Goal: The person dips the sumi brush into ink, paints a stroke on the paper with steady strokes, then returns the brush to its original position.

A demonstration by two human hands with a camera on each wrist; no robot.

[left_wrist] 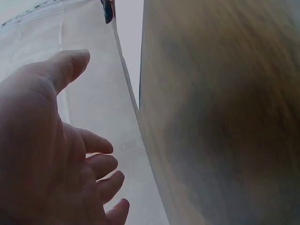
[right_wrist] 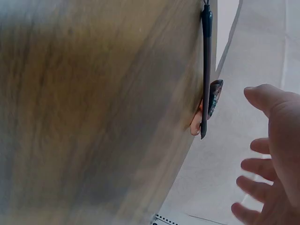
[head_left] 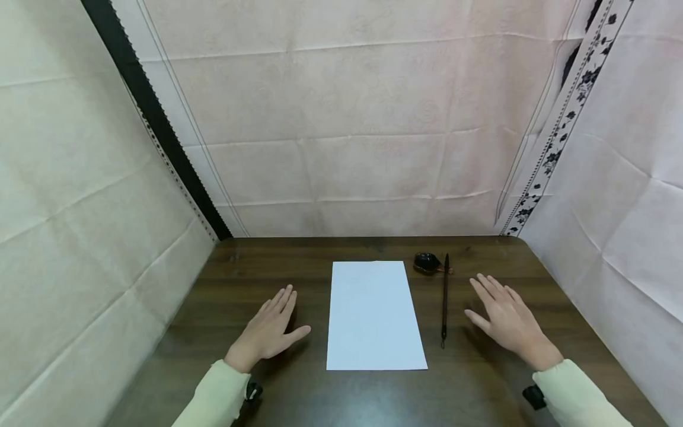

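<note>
My left hand [head_left: 269, 329] is held over the table left of a white sheet of paper [head_left: 373, 317], its fingers straight and thumb spread toward the sheet. On the far right, my right hand [head_left: 504, 317] has its fingers extended and holds nothing. Between that hand and the paper lies a slim dark ink brush [head_left: 445, 302], a small loop at its near end. Its pointed far end rests on the edge of a small black ink dish [head_left: 427, 263] with a brownish handle. Both wrist views show the palms bare, the left hand [left_wrist: 42, 136] and the right hand [right_wrist: 283, 150].
The dark brown wooden table [head_left: 288, 409] has rounded far corners. Pale creased cloth [head_left: 341, 107] hangs behind it, with more cloth on both sides. A black strip [head_left: 160, 124] runs down the left corner and a floral border [head_left: 565, 130] down the right.
</note>
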